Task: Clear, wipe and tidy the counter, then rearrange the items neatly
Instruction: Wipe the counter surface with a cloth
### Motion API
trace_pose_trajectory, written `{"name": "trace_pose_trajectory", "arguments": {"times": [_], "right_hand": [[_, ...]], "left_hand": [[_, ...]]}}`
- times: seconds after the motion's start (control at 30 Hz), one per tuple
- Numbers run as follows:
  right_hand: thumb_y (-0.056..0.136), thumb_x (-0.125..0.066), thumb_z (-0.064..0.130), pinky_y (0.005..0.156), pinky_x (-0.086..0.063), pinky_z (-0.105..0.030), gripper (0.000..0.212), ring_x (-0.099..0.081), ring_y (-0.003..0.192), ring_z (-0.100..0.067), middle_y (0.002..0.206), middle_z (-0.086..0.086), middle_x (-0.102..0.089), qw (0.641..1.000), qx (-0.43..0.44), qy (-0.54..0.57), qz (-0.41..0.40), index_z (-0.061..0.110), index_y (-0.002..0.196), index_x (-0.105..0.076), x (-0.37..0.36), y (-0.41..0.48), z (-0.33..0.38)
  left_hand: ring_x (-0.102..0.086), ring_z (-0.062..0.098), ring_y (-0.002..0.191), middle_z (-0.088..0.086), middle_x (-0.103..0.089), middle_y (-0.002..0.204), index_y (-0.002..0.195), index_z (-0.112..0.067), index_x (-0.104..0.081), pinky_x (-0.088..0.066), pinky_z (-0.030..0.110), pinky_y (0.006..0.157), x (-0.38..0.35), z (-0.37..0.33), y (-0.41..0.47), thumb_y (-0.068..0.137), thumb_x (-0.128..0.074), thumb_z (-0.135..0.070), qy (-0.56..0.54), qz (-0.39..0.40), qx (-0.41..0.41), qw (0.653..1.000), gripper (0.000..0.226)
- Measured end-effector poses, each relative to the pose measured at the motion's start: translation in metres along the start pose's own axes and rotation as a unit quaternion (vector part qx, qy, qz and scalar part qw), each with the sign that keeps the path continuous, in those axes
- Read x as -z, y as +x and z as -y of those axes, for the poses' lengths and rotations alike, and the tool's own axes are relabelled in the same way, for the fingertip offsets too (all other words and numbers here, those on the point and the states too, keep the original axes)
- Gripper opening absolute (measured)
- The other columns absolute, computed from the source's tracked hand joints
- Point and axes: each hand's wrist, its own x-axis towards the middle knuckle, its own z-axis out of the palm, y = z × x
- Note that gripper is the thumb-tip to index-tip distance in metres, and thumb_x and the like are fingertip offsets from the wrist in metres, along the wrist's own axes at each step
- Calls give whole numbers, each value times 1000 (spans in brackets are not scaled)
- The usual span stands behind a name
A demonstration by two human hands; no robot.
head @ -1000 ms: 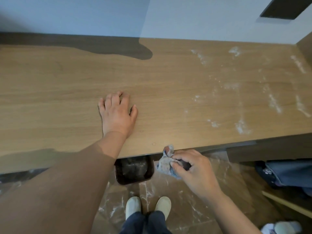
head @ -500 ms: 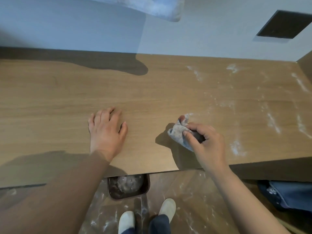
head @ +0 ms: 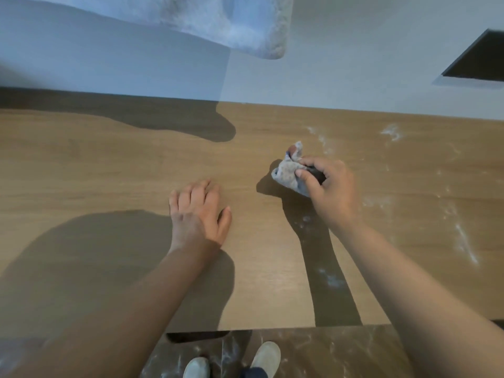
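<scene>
Right hand (head: 331, 192) first: fingers curled tight around a bunched-up grey cloth (head: 287, 171), thumb pinching it from the near side, and a dark patch shows between the fingertips. The cloth bulges out to the left of the knuckles, with one corner poking up towards the wall. It sits low over the counter (head: 109, 173), right of centre and about midway between front and back, its shadow tucked up against it. Whether it is pressing on the wood cannot be told.

Over to the left hand (head: 199, 214): flat on the counter, palm down, fingers straight and close together, thumb out to the side, holding nothing. It lies near the cloth hand but apart from it, a little closer to the front edge.

White powder (head: 392, 132) streaks the right-hand part of the wooden counter, with smears beyond the cloth near the back and a long streak further right towards the front. The left-hand part shows bare wood crossed by broad shadows.

Behind it all is a pale wall (head: 354, 64), with a fluffy light-blue towel (head: 231, 23) hanging in at the top and a dark rectangle (head: 480, 61) at upper right. Below the front edge is a brown marbled floor (head: 327, 353), and the person's two pale shoes (head: 266, 356).
</scene>
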Motion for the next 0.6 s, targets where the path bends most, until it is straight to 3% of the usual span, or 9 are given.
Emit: {"name": "trace_pose_trajectory", "arguments": {"times": [0.17, 0.33, 0.47, 0.6], "right_hand": [[91, -61, 22, 75, -43, -28, 20, -62, 93, -17, 100, 3, -71, 1000, 19, -18, 4, 17, 108, -72, -8, 49, -12], [92, -59, 24, 83, -50, -36, 25, -63, 99, -21, 106, 2, -71, 999, 26, -36, 12, 19, 114, -70, -25, 96, -22], [88, -59, 22, 79, -48, -36, 23, -62, 97, -26, 101, -2, -72, 998, 42, -53, -4, 17, 106, -72, -39, 131, -26], [87, -58, 23, 90, -46, -44, 30, -59, 107, -30, 110, -6, -70, 997, 42, -68, 0, 18, 114, -70, -54, 157, -26]], "left_hand": [[-32, 30, 136, 7, -41, 147, 138, -21, -50, -15, 54, 116, -13, -5, -2, 86, -40, -43, 7, -9, 28, 1000, 58], [-34, 31, 136, 7, -46, 144, 134, -16, -56, -18, 55, 116, -10, -5, -2, 87, -48, -36, -13, -33, 30, 999, 52], [-38, 32, 135, 9, -50, 141, 127, -14, -61, -21, 57, 114, -10, -5, -1, 88, -44, -38, -11, -40, 28, 999, 49], [-38, 31, 135, 8, -49, 142, 128, -14, -61, -21, 57, 114, -9, -4, 0, 88, -41, -41, 1, -29, 25, 999, 52]]}}
